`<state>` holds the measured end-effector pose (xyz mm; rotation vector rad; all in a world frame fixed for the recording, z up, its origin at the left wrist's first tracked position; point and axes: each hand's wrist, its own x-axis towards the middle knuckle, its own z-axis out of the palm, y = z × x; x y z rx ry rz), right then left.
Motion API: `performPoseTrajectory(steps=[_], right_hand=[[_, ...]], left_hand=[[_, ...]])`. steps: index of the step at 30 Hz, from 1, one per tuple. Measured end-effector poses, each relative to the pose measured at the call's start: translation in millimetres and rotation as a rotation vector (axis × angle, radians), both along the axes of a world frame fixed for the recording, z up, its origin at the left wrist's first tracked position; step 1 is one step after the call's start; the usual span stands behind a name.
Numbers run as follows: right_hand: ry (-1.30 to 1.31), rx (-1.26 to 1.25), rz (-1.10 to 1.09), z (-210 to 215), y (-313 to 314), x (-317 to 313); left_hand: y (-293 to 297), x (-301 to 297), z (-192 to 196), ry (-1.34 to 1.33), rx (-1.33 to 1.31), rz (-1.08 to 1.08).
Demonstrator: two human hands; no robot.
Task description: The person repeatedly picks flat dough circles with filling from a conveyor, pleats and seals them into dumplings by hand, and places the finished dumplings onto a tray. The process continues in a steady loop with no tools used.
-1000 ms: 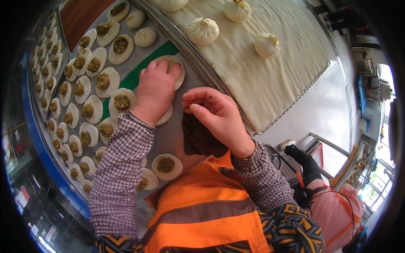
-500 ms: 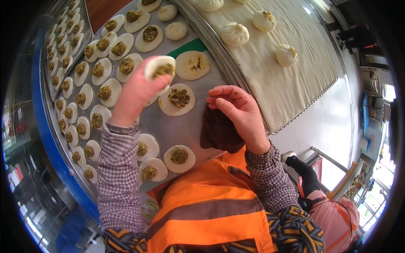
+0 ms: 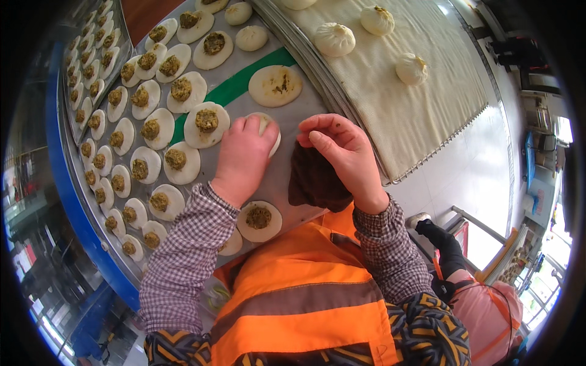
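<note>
Bent down over a dough round (image 3: 272, 135), my left hand (image 3: 245, 152) closes its fingers on the edge; most of the round is hidden beneath them. Beside that wrist lie two flat rounds topped with brownish-green filling: a filled round (image 3: 213, 135) and a second filled round (image 3: 181, 174). My right hand (image 3: 342, 149) hovers at the tray's right side, fingers loosely curled, thumb apart, nothing visible in it. Below it is a dark brown cloth-like thing (image 3: 314, 183). Farther off lies a dough round with only scraps of filling (image 3: 265, 91).
Several filled rounds cover the metal tray (image 3: 278, 177), crossed by a green strip (image 3: 235, 84). To the right, closed buns (image 3: 334, 40) sit on a cloth-covered rack (image 3: 421, 134). A blue edge (image 3: 91, 244) borders the left. A person in pink (image 3: 482, 317) is at the lower right.
My left hand has come down and right from holding a filled round raised; its fingers are now on a round at the tray. The right hand has barely moved.
</note>
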<state>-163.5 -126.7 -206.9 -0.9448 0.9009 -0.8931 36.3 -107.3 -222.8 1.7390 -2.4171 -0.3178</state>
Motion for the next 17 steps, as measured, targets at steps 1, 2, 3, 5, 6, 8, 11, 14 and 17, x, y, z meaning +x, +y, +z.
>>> performPoseTrajectory(steps=[1, 2, 3, 5, 6, 8, 11, 14, 17], right_hand=[[0.007, -0.004, -0.004, -0.6, -0.4, -0.9], [0.014, -0.006, -0.007, -1.3, -1.2, -1.3], [0.02, -0.004, -0.008, -1.5, -1.9, -1.3], [-0.012, 0.02, -0.008, 0.7, -1.7, -0.7], [-0.022, 0.042, -0.006, 2.8, -1.9, 0.0], [-0.024, 0.037, -0.021, 11.7, 1.1, 0.4], [-0.018, 0.001, 0.07, 28.0, 7.2, 12.3], [0.181, -0.187, 0.304, 38.4, 8.4, 32.1], [0.166, -0.02, 0.522, 45.3, 11.7, 52.5]], left_hand=[[2.9, -0.4, -0.9, -0.01, -0.052, -0.023], [6.4, 0.0, -1.4, -0.041, -0.035, -0.031], [10.7, 1.1, -1.0, 0.015, -0.086, -0.05], [20.8, 5.1, 2.0, 0.072, -0.037, -0.05], [23.8, 10.6, 4.8, 0.331, 0.133, 0.116], [30.3, 30.5, 14.8, 0.849, 0.47, 0.44], [48.2, 57.2, 30.8, 1.978, 0.931, 0.688], [79.2, 55.7, 34.9, 2.191, 0.899, 0.577], [102.3, 52.6, 32.5, 2.145, 0.769, 0.526]])
